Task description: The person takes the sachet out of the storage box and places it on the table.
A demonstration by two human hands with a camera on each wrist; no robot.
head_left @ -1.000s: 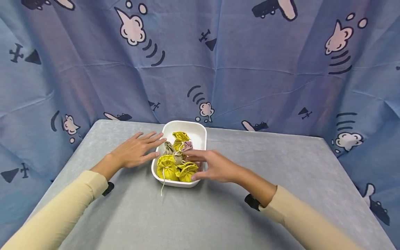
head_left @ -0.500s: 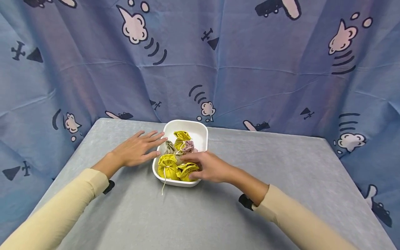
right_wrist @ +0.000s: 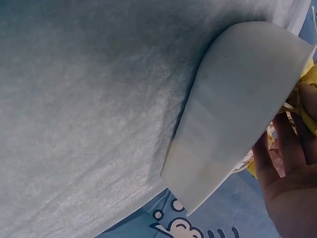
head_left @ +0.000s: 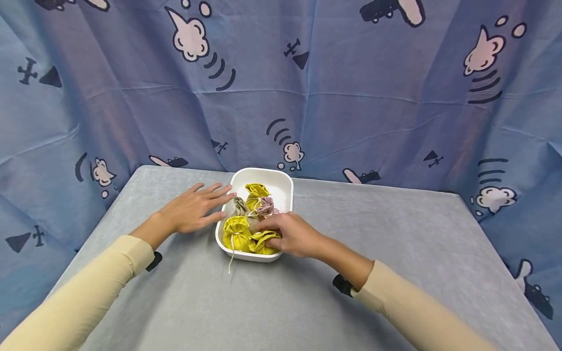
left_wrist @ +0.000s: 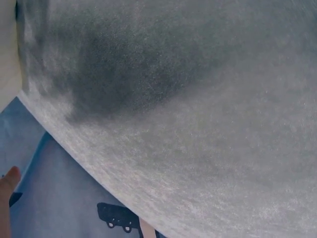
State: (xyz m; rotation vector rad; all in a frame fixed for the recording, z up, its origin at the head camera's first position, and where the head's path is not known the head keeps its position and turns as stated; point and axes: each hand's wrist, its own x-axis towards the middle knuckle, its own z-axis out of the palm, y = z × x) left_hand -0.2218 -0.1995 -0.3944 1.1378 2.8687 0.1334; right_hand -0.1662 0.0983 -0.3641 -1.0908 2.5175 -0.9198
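Note:
A white tray holds several small drawstring pouches, bunched toward its near half. My right hand reaches over the tray's right rim and grips the yellow pouch at the near right, thumb in front and fingers behind it. In the right wrist view, that hand's fingers curl beyond the tray wall beside yellow cloth. At the tray's left rim, my left hand lies with fingers spread and fingertips over the edge. Another yellow pouch sits near left, its cord hanging over the front rim.
Farther back in the tray are a third yellow pouch, a mauve pouch and a grey-green pouch. The tray stands on a grey cloth-covered table, near its back edge. A blue patterned curtain hangs behind.
My right hand has moved slightly left and down into the tray, its thumb and fingers closing on the near-right yellow pouch. The left hand keeps its place at the rim.

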